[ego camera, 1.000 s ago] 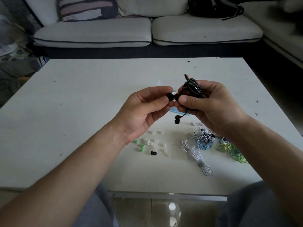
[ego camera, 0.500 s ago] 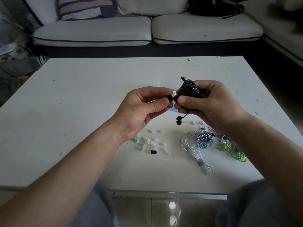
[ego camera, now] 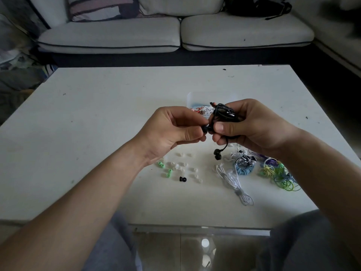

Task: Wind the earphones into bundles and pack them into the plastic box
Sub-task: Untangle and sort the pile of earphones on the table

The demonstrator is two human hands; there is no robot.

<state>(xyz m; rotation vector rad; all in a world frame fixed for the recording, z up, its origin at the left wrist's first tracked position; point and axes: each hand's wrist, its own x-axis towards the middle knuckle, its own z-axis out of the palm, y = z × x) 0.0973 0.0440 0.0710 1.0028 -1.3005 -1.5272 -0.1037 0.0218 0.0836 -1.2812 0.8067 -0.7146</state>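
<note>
Resting in the curled fingers of the right hand (ego camera: 254,126), the black earphones (ego camera: 224,114) are found wound into a loose bundle. The bundle is held above the table (ego camera: 97,133), just in front of the plastic box (ego camera: 190,97). One black earbud (ego camera: 205,129) is pinched between thumb and forefinger of the left hand (ego camera: 172,132), close against the right thumb. The second earbud (ego camera: 217,154) is seen dangling on a short free length of cord below the right hand.

The item is judged to be very light, with a thin, limp yet springy cord. The coils can be expected to slacken if the grip is eased. Hold is best taken across the middle of the coils, so that all turns are clamped together. Pulling at the earbuds or at the fine cord beside them is not advised. The soft tips are judged easily detached, since loose ear tips (ego camera: 183,169) are noted scattered on the table.

Other cords are recorded near the right forearm: white earphones (ego camera: 234,182), a blue bundle (ego camera: 244,170) and green and yellow cords (ego camera: 277,173). Wound cords appear to lie in the box, though they are largely hidden by the hands.
</note>
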